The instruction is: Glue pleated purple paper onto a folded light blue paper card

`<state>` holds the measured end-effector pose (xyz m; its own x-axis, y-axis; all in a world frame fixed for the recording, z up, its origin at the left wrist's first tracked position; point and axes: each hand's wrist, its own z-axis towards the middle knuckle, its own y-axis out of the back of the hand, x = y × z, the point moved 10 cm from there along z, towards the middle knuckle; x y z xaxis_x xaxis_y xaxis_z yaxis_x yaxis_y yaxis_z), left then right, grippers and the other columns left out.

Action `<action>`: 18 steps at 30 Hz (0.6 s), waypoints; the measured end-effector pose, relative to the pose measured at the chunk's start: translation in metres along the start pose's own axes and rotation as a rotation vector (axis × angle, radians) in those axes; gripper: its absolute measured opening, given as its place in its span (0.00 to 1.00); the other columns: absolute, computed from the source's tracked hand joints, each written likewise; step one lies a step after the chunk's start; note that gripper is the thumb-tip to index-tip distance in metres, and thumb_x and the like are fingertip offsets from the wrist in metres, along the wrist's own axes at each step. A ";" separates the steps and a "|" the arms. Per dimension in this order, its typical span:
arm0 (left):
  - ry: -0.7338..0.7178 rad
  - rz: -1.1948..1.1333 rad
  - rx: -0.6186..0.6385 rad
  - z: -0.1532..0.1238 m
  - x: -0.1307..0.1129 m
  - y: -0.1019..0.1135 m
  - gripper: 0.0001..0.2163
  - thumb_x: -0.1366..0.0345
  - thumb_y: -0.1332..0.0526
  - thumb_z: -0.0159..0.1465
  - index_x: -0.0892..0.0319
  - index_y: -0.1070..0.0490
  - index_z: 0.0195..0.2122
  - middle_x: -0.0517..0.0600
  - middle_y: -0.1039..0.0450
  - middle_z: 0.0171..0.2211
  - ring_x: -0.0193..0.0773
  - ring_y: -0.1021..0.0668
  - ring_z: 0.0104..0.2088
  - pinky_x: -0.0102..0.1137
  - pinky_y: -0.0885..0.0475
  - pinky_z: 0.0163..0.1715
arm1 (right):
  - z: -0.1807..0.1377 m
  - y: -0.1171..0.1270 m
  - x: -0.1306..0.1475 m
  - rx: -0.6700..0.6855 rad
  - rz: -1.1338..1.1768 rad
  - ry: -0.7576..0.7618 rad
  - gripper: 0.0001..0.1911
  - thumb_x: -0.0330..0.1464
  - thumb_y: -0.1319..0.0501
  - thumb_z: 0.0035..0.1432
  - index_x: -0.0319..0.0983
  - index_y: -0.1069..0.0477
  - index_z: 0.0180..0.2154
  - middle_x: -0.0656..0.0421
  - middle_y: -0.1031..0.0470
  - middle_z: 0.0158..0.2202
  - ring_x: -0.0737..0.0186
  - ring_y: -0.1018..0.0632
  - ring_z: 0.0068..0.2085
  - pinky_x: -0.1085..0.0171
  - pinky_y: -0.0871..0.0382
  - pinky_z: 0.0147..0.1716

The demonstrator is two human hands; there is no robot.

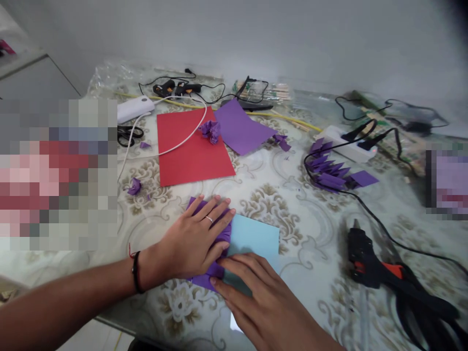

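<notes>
My left hand [193,239] lies flat with its fingers spread, pressing on a folded purple paper [197,281]. That sheet has crease lines and is largely hidden beneath the hand. My right hand [261,292] reaches in from the lower right, its thumb and finger closed together at the purple paper's near right edge. A light blue sheet [256,236] lies on the table to the right of the purple paper, partly under my right hand. To the right of both hands rests a black glue gun [365,258] with an orange trigger.
A red sheet [193,161], a purple sheet [243,127] and a crumpled purple paper piece [211,131] lie ahead. Folded purple strips [329,170] sit beside a white power strip [351,143]. Black scissors [129,135] are at left. Cables cross the patterned tablecloth [288,214].
</notes>
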<state>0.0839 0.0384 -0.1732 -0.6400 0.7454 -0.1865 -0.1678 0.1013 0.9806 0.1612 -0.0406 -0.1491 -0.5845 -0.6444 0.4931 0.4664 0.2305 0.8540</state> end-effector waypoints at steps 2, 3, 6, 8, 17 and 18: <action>0.007 -0.010 -0.015 0.000 0.002 0.000 0.28 0.55 0.48 0.77 0.64 0.42 0.74 0.60 0.43 0.76 0.57 0.39 0.75 0.54 0.47 0.74 | 0.008 0.009 0.004 0.004 0.019 0.007 0.17 0.27 0.41 0.71 0.42 0.23 0.57 0.52 0.20 0.54 0.52 0.23 0.56 0.51 0.23 0.57; 0.007 -0.015 -0.022 -0.001 0.002 0.000 0.28 0.55 0.48 0.76 0.64 0.41 0.74 0.61 0.43 0.75 0.57 0.39 0.75 0.55 0.47 0.73 | 0.014 0.016 0.009 -0.012 0.017 0.025 0.17 0.27 0.43 0.72 0.40 0.23 0.58 0.52 0.19 0.53 0.53 0.22 0.56 0.53 0.23 0.57; -0.034 -0.028 -0.020 -0.003 0.001 -0.001 0.32 0.53 0.44 0.73 0.65 0.43 0.74 0.62 0.43 0.75 0.60 0.40 0.75 0.57 0.46 0.73 | 0.037 0.033 0.025 -0.098 -0.050 0.080 0.18 0.27 0.46 0.74 0.34 0.25 0.60 0.48 0.20 0.56 0.51 0.23 0.58 0.51 0.24 0.60; -0.063 -0.020 -0.016 -0.006 -0.001 -0.002 0.35 0.51 0.42 0.71 0.67 0.44 0.74 0.63 0.44 0.76 0.62 0.42 0.76 0.58 0.47 0.74 | 0.055 0.033 0.029 -0.124 -0.061 0.067 0.18 0.29 0.45 0.75 0.32 0.26 0.60 0.45 0.21 0.57 0.49 0.23 0.58 0.49 0.24 0.59; 0.051 -0.128 -0.096 -0.009 0.004 -0.020 0.29 0.58 0.45 0.74 0.63 0.43 0.73 0.58 0.46 0.77 0.54 0.43 0.77 0.54 0.52 0.77 | 0.108 0.002 -0.004 -0.175 0.376 -0.170 0.04 0.27 0.27 0.62 0.41 0.15 0.40 0.58 0.18 0.38 0.59 0.18 0.41 0.58 0.22 0.46; 0.051 -0.168 -0.090 -0.008 0.005 -0.025 0.30 0.56 0.44 0.73 0.62 0.43 0.74 0.58 0.46 0.77 0.55 0.43 0.76 0.55 0.52 0.77 | 0.110 0.001 -0.008 -0.181 0.416 -0.202 0.04 0.27 0.26 0.61 0.42 0.15 0.37 0.59 0.18 0.37 0.59 0.17 0.40 0.58 0.22 0.47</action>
<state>0.0785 0.0342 -0.1989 -0.6339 0.6885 -0.3524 -0.3403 0.1609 0.9265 0.0933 0.0447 -0.1338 -0.4335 -0.3661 0.8234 0.7844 0.2964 0.5448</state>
